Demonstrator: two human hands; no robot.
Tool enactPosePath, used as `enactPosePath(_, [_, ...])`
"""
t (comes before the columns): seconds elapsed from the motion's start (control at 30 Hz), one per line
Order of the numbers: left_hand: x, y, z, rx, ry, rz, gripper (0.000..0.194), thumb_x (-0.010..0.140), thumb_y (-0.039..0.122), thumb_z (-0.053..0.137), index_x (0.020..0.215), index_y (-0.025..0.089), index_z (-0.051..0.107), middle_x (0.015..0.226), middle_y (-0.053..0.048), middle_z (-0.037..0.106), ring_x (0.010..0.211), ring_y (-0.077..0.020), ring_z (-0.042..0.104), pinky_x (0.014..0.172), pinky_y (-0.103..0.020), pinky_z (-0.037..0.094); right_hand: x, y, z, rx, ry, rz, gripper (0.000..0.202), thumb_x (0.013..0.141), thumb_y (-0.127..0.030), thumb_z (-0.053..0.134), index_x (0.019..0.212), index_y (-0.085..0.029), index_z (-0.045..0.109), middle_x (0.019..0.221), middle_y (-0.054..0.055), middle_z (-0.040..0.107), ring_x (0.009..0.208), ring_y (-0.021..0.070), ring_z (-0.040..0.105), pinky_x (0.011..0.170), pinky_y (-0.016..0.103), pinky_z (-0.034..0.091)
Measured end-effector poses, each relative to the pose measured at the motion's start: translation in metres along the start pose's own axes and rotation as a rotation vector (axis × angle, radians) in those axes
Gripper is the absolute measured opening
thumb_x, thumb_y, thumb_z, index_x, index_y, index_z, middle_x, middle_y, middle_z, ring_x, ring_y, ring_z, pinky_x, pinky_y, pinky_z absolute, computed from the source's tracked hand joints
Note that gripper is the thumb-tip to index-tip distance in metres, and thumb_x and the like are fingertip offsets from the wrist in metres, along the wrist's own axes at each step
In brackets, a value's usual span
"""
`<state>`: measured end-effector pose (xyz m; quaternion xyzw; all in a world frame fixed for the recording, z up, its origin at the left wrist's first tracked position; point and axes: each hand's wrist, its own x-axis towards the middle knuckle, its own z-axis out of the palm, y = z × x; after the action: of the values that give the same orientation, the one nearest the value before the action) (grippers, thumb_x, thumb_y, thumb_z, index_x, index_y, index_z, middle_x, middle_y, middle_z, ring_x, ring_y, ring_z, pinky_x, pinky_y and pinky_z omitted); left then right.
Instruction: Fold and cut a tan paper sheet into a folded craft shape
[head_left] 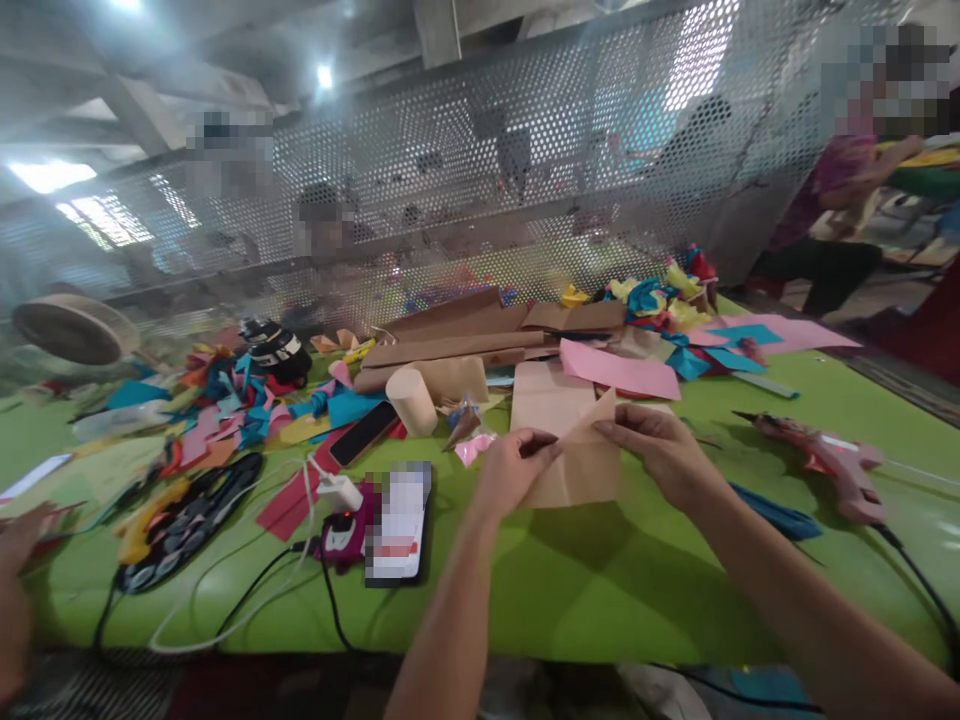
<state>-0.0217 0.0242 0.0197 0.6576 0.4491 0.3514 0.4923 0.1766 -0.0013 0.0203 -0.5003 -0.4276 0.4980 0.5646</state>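
A folded piece of tan paper [581, 475] is held up between my two hands over the green table. My left hand [521, 465] pinches its left side with thumb and fingers. At its upper right, my right hand [649, 440] grips the edge between thumb and forefinger, near a raised pointed corner. Behind the piece lies a flat tan sheet [547, 390], partly covered by it. A pink paper strip [619, 370] rests just beyond my right hand. To the right, a pink glue gun [832, 455] lies on the table.
Left of my hands are a phone [401, 525], a purple power socket [349, 530], cables, a dark phone [364, 433] and a paper roll [411, 402]. Coloured scraps and cardboard [450, 340] line the back before a perforated metal screen [480, 180]. Another person's hand [22, 540] is far left.
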Motion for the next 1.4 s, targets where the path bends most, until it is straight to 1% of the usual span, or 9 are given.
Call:
enactPosePath(0.17, [-0.001, -0.003, 0.001, 0.052, -0.029, 0.027, 0.023, 0.083, 0.040, 0.068, 0.085, 0.018, 0.074, 0.091, -0.005, 0.078, 0.087, -0.0217, 0.068, 0.079, -0.031, 0.051, -0.001, 0.000, 0.000, 0.030, 0.017, -0.027, 0.043, 0.054, -0.056, 0.089, 0.071, -0.021, 0.072, 0.072, 0.003, 0.073, 0.065, 0.0172, 0.061, 0.061, 0.028, 0.048])
enactPosePath(0.3, [-0.001, -0.004, 0.004, 0.068, -0.025, 0.052, 0.021, 0.083, 0.038, 0.066, 0.084, 0.018, 0.072, 0.087, -0.005, 0.077, 0.083, -0.0208, 0.067, 0.075, -0.030, 0.050, -0.001, 0.005, 0.001, 0.062, -0.010, 0.043, 0.045, 0.051, -0.048, 0.093, 0.082, -0.021, 0.075, 0.084, 0.006, 0.077, 0.072, 0.0208, 0.066, 0.066, 0.032, 0.053])
enactPosePath(0.5, [-0.002, -0.002, 0.007, 0.108, -0.060, 0.075, 0.028, 0.086, 0.045, 0.062, 0.090, 0.019, 0.072, 0.087, -0.003, 0.075, 0.081, -0.0201, 0.064, 0.073, -0.028, 0.047, -0.002, 0.008, 0.005, 0.078, 0.037, 0.078, 0.042, 0.046, -0.047, 0.094, 0.069, -0.019, 0.073, 0.073, 0.005, 0.075, 0.061, 0.0197, 0.064, 0.059, 0.033, 0.053])
enactPosePath(0.7, [-0.002, -0.003, 0.008, 0.166, -0.077, 0.113, 0.027, 0.087, 0.042, 0.059, 0.081, 0.019, 0.071, 0.079, -0.002, 0.071, 0.077, -0.0191, 0.061, 0.070, -0.027, 0.043, -0.005, 0.006, 0.010, 0.093, 0.006, 0.067, 0.039, 0.048, -0.044, 0.093, 0.069, -0.020, 0.072, 0.066, 0.001, 0.070, 0.060, 0.0171, 0.061, 0.058, 0.030, 0.048])
enactPosePath(0.93, [-0.002, -0.003, 0.008, 0.159, -0.125, 0.108, 0.026, 0.088, 0.042, 0.059, 0.082, 0.019, 0.071, 0.082, -0.001, 0.072, 0.080, -0.0195, 0.062, 0.070, -0.027, 0.043, 0.001, 0.003, 0.001, 0.111, 0.169, -0.072, 0.040, 0.051, -0.054, 0.090, 0.058, -0.022, 0.067, 0.059, -0.001, 0.062, 0.054, 0.0125, 0.050, 0.053, 0.026, 0.039])
enactPosePath(1.03, [-0.002, -0.003, 0.008, 0.172, -0.105, 0.092, 0.025, 0.087, 0.041, 0.060, 0.080, 0.019, 0.070, 0.079, -0.001, 0.071, 0.078, -0.0192, 0.061, 0.069, -0.026, 0.043, 0.002, 0.002, -0.002, 0.093, 0.203, -0.085, 0.042, 0.055, -0.061, 0.086, 0.064, -0.023, 0.069, 0.060, -0.001, 0.062, 0.053, 0.0130, 0.050, 0.052, 0.026, 0.039])
enactPosePath(1.13, [-0.001, -0.005, 0.007, 0.159, -0.084, 0.078, 0.026, 0.087, 0.042, 0.059, 0.079, 0.020, 0.070, 0.080, -0.001, 0.072, 0.077, -0.0189, 0.061, 0.069, -0.026, 0.042, 0.001, 0.000, -0.001, 0.063, 0.131, -0.050, 0.045, 0.058, -0.064, 0.083, 0.074, -0.024, 0.073, 0.065, 0.000, 0.066, 0.057, 0.0150, 0.055, 0.054, 0.027, 0.042])
enactPosePath(1.27, [0.001, -0.009, 0.008, 0.133, -0.076, 0.107, 0.027, 0.088, 0.044, 0.059, 0.084, 0.019, 0.071, 0.083, -0.002, 0.072, 0.078, -0.0183, 0.061, 0.070, -0.026, 0.042, -0.001, -0.001, 0.003, 0.040, -0.020, 0.110, 0.045, 0.047, -0.054, 0.092, 0.069, -0.020, 0.073, 0.070, 0.005, 0.073, 0.062, 0.0190, 0.063, 0.059, 0.030, 0.048])
enactPosePath(1.4, [0.001, -0.009, 0.009, 0.165, -0.129, 0.113, 0.035, 0.089, 0.051, 0.057, 0.084, 0.019, 0.070, 0.078, 0.000, 0.069, 0.073, -0.0165, 0.057, 0.064, -0.025, 0.037, -0.001, -0.002, 0.006, 0.117, 0.076, 0.128, 0.045, 0.044, -0.056, 0.092, 0.062, -0.021, 0.071, 0.061, 0.003, 0.071, 0.051, 0.0163, 0.058, 0.051, 0.030, 0.046])
